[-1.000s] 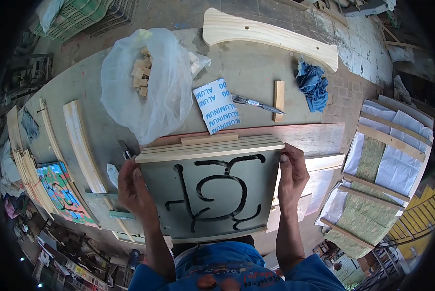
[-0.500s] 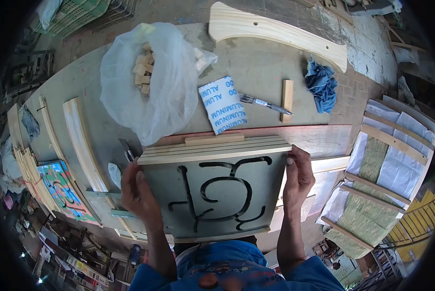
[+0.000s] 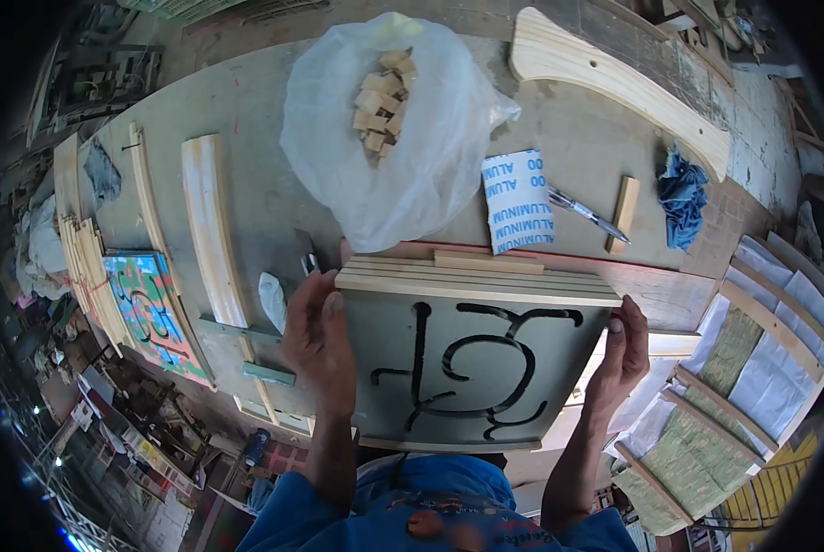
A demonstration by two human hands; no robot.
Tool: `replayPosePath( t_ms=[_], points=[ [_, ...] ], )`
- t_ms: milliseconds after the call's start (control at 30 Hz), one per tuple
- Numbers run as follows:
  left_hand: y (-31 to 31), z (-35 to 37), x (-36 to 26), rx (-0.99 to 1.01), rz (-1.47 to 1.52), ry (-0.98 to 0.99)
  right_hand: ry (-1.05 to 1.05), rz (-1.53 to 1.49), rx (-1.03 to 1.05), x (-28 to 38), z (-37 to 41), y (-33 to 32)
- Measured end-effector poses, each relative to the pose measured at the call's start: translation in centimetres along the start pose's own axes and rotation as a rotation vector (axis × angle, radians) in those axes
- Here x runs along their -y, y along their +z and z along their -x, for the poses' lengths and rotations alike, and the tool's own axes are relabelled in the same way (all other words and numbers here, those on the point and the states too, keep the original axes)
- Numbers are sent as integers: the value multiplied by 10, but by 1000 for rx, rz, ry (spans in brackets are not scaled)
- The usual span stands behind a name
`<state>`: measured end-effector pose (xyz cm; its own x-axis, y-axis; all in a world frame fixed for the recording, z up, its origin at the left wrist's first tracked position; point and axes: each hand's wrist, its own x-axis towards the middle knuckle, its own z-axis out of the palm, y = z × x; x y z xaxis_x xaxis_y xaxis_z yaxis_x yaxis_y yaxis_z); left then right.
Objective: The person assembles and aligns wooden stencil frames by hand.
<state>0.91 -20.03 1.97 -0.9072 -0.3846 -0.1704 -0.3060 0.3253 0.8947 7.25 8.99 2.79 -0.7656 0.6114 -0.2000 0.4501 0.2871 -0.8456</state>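
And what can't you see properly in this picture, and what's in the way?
In the head view:
Gray panel: its underside faces away from the camera.
Knife-like tool: the near end seems covered by the left fingers.
Plastic bag: full contents veiled by cloudy plastic.
Pen: any lettering is too small.
Green crate: cut off by the top edge.

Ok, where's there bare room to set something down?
The widest bare grey tabletop lies between the white plastic bag of wooden blocks and the pale wooden strip; a smaller patch separates the white blue-lettered paper from the curved pale wooden board. Crowded beside the left hand: slim dark cutter, small white scrap.
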Motion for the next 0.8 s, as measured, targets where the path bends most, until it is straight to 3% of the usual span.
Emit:
replayPosePath(
  t_ms=[267, 467, 800],
  points=[
    [3, -4, -2, -23, 15, -67, -31, 92, -1, 0, -5, 0],
    [-1, -1, 11, -32, -64, 24, 11, 106, -13, 4, -4, 2],
    [2, -2, 8, -60, -24, -17, -2, 112, -38, 1, -5, 3]
  ],
)
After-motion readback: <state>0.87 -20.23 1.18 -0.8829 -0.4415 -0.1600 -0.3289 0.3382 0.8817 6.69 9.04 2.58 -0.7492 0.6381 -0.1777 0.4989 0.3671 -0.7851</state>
